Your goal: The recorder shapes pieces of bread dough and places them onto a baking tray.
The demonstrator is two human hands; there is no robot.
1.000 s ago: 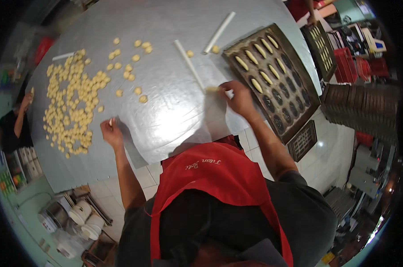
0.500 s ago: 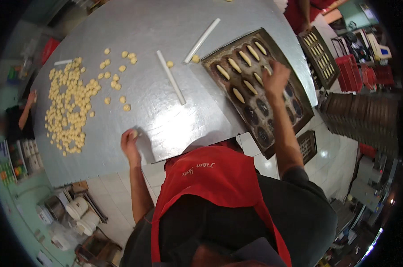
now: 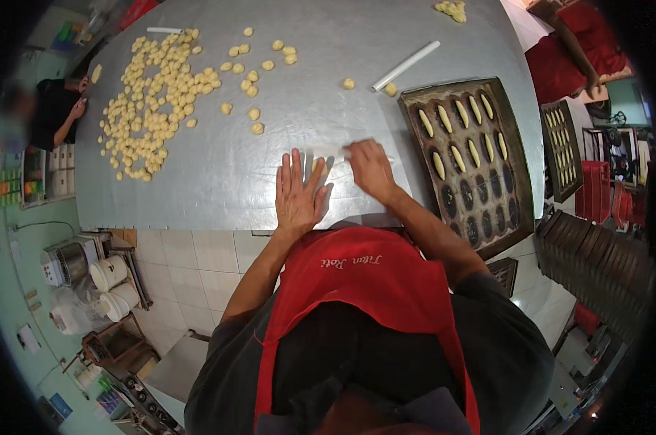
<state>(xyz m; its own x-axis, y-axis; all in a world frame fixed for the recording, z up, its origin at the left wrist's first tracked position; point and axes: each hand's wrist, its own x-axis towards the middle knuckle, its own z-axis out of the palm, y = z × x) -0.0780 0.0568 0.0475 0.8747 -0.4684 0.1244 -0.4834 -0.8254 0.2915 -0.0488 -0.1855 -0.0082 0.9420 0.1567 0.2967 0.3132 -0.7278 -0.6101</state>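
Observation:
My left hand (image 3: 297,196) lies flat on the metal table (image 3: 219,185) with fingers spread, a pale piece of dough (image 3: 318,166) at its fingertips. Just right of it, my right hand (image 3: 373,172) is blurred and closed over a thin white rolling pin (image 3: 391,158), whose end pokes out beside the knuckles. To the right sits a dark baking tray (image 3: 522,190) with oval hollows. Its two far rows hold slim dough strips (image 3: 456,156); the nearer hollows hold none. Small dough balls (image 3: 154,101) are massed on the table's left, with several loose ones (image 3: 252,76) beside them.
A second white rolling pin (image 3: 406,65) lies beyond the tray, near two dough balls. A dough heap (image 3: 452,10) is at the far edge. Co-workers stand at far left (image 3: 52,112) and far right (image 3: 578,51). Stacked trays (image 3: 596,254) and another filled tray (image 3: 562,148) are at right.
My right hand has left the tray and come to the rolling pin, which has shifted nearer. My left hand has moved right and flattened on the table. The whole view has turned.

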